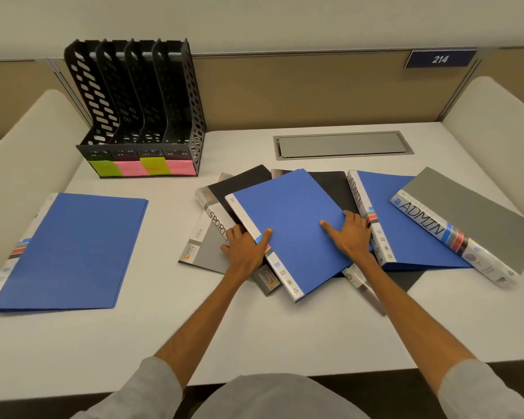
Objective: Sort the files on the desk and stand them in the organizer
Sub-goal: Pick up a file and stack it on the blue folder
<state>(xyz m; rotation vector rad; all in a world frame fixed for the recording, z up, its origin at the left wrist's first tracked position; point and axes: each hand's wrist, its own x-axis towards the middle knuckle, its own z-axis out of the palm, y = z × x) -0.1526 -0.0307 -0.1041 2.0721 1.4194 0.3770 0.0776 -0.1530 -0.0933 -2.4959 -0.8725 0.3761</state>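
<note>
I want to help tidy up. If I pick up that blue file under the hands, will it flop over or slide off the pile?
The blue file would probably stay fairly stiff: its cover lies flat with a firm spine. It could slide easily, since it sits tilted on other smooth files. It looks thin, so it is likely light. The left hand holds its spine edge; the right hand presses flat on top.

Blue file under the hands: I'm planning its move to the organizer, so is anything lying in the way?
Nothing visible does. Both hands, left hand and right hand, rest on the blue file, which tops the pile. The desk toward the organizer is bare, its slots empty.
</note>
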